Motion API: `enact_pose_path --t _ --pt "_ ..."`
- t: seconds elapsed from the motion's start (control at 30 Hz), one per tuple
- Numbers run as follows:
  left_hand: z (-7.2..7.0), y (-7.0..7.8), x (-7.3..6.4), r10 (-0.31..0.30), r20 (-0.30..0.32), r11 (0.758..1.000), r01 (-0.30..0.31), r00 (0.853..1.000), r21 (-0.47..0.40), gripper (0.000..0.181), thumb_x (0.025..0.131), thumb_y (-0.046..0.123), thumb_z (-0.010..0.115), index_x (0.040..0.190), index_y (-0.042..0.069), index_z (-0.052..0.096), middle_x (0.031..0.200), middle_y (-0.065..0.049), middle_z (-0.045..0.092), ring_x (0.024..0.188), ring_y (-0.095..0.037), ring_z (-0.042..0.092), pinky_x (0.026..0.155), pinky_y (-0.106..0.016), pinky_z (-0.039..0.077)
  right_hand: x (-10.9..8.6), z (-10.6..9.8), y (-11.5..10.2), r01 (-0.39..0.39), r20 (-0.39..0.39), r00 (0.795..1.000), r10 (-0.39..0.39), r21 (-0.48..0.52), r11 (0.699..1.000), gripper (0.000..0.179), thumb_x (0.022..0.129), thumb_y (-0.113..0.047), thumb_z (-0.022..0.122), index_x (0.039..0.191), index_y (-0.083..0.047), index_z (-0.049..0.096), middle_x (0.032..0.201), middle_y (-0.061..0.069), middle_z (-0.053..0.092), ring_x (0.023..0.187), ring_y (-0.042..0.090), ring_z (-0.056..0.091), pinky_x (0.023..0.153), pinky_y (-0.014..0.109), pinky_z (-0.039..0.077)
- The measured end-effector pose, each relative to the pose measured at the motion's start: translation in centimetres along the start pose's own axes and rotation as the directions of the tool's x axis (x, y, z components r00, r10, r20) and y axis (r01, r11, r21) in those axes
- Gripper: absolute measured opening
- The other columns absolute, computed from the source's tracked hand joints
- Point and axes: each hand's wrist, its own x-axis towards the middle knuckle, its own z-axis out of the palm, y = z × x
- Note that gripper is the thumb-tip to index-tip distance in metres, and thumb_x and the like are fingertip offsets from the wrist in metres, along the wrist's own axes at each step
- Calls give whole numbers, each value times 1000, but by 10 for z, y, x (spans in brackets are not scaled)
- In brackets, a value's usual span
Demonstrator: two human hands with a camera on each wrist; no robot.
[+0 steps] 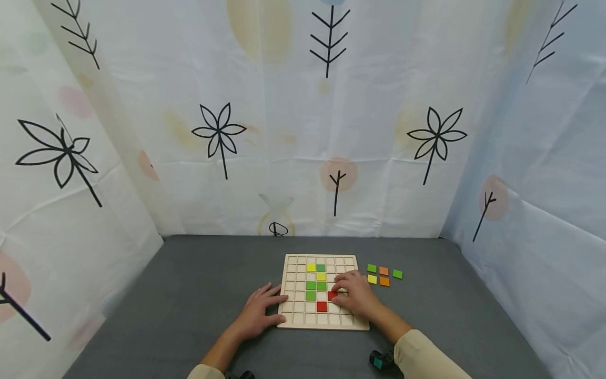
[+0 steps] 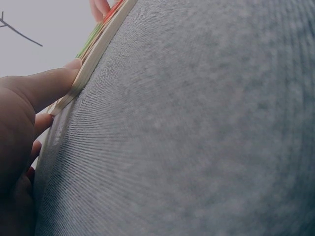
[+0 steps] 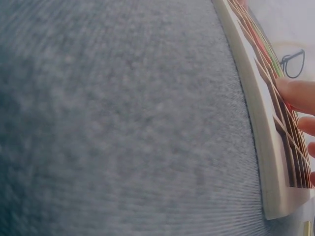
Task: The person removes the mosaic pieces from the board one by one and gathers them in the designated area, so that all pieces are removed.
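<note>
A square wooden grid board [image 1: 294, 319] lies on the grey table. My left hand [image 1: 255, 313] rests at its left side, fingers spread fairly straight, with the thumb [image 2: 54, 84] touching the board's edge. Over the right half of the grid, my right hand [image 1: 357, 295] pinches a red square tile [image 1: 332, 296] between thumb and fingertips, low at the grid cells. Another red tile [image 1: 322, 306] sits in a cell nearer the front. Yellow tiles [image 1: 311, 267] and green tiles [image 1: 310, 286] fill several cells in the middle columns.
Right of the board lie loose tiles: green ones [image 1: 397, 274], orange ones [image 1: 384, 281] and a yellow one [image 1: 372, 279]. A small black device [image 1: 380, 360] is by the right sleeve [image 1: 426, 355]. Patterned white curtains [image 1: 284, 105] enclose the table [image 1: 213, 273] at the back and sides.
</note>
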Motion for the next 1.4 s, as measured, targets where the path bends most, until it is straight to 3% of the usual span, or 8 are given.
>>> enact_pose_path --t 1.23,1.4 --pt "1 0 1 -11 3 1000 11 1000 -8 56 85 42 72 132 15 63 148 -14 43 141 -42 25 109 -65 13 -2 2 -2 45 -73 996 -46 -12 999 18 75 -16 83 88 -14 71 106 5 68 102 27 54 86 56 41" --pt "1 -1 0 -7 1 1000 7 1000 -11 56 85 42 72 133 15 62 148 -14 43 141 -42 25 109 -65 13 -2 4 -5 -2 -83 997 3 16 1000 22 73 -10 84 87 -16 67 98 -1 68 98 22 53 83 50 41"
